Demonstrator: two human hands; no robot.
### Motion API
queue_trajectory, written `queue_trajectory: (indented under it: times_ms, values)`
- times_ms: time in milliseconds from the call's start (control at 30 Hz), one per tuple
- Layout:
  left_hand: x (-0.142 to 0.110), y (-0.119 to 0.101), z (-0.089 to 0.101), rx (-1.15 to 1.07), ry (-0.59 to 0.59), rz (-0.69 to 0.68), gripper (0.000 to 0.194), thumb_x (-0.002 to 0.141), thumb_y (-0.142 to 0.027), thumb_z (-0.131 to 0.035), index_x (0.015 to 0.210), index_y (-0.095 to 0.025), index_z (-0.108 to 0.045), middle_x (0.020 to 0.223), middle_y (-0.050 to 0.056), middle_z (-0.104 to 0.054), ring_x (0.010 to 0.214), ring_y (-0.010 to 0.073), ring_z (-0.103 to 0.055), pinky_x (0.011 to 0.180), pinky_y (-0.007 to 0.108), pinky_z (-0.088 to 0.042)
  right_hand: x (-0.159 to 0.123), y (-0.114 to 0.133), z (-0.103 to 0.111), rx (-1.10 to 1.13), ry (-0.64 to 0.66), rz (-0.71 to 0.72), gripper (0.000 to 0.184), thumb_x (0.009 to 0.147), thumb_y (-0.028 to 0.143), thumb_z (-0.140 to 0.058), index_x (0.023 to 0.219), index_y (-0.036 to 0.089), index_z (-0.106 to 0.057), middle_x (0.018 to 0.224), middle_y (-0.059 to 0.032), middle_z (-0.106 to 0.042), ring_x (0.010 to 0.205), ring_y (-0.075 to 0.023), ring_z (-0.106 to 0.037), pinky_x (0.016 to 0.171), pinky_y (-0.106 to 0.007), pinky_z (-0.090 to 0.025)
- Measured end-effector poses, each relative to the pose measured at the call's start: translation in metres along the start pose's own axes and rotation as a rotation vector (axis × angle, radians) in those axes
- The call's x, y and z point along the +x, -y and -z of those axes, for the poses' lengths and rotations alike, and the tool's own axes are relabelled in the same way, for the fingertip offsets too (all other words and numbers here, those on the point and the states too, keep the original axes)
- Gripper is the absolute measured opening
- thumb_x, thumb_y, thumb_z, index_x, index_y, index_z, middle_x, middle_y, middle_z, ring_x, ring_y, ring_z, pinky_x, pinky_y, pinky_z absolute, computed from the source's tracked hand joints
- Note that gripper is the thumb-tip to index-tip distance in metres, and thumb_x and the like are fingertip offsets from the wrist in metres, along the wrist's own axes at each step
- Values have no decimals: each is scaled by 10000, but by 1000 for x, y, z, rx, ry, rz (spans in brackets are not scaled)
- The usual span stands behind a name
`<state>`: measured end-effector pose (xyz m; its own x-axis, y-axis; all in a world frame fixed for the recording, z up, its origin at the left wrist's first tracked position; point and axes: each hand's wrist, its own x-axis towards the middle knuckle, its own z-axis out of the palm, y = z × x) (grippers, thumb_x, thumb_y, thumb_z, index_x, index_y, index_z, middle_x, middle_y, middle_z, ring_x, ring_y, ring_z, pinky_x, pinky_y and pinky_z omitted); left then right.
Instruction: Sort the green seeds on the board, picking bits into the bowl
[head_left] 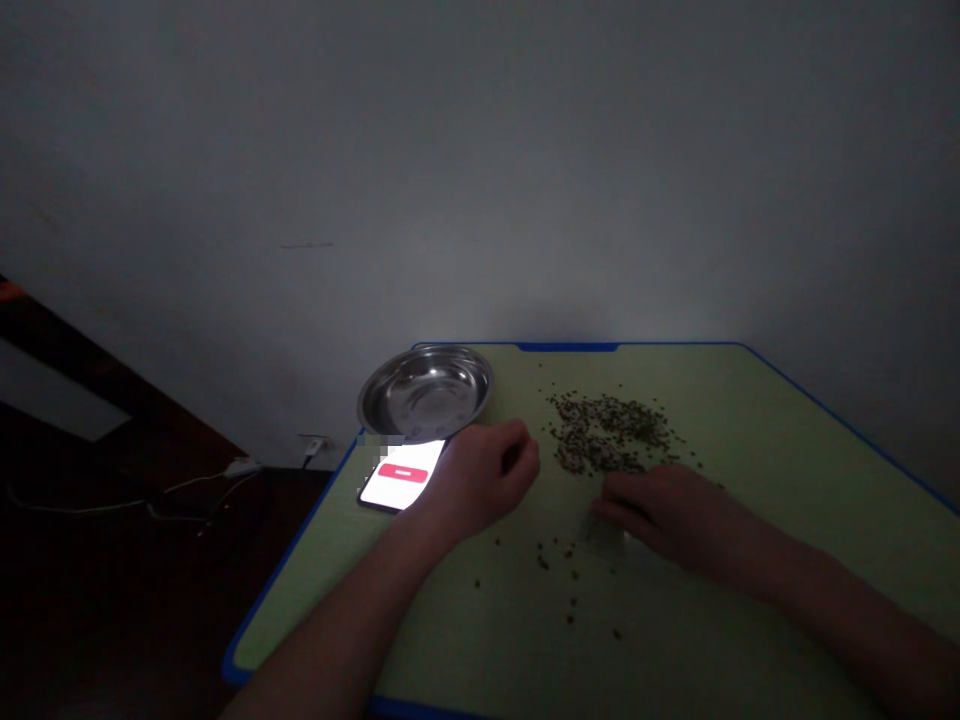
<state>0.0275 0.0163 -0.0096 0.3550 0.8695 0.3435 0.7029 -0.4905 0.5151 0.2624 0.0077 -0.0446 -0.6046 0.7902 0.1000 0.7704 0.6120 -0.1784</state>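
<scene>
A pile of small dark and pale seeds or beans is spread on a light green table. My left hand is closed, fingers curled in, just left of the pile. Whatever it may hold is hidden. At the near edge of the pile is my right hand, its fingers pressed together and pointing left. I cannot make out what is between them. A faint, see-through patch with a small bright spot shows below these fingertips, too dim to name. Several loose seeds lie nearer to me, between my forearms.
A shiny metal bowl stands at the table's far left. A lit phone lies in front of it, beside my left wrist. The table has a blue rim and stands against a grey wall. A plug and white cables are at the left.
</scene>
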Motion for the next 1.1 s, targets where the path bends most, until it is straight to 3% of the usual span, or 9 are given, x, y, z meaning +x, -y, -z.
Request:
queue_trajectory:
  times_ms: [667,867,1100]
  values:
    - [-1,0,0,10,38,-9,262,843,-255,-455,600,-167,-416,502,-69,-377,467,57,-342,476,232,-207,1,13,5,-20,-12,105,276,916,279,-490,679,202,-608,541,-15,-654,466,-145,-594,475,-267,-245]
    - [-1,0,0,3,55,8,250,843,-258,-453,609,-169,-434,509,-67,-395,468,59,-359,474,233,-213,2,8,9,0,-39,62,325,955,278,-424,692,200,-598,567,-7,-649,494,-131,-602,486,-255,-286]
    - [-1,-2,0,7,70,9,245,845,-263,-448,618,-171,-445,519,-62,-413,474,63,-366,476,238,-211,1,14,6,-13,-14,97,291,923,270,-475,667,204,-597,531,-1,-640,447,-124,-574,461,-256,-244]
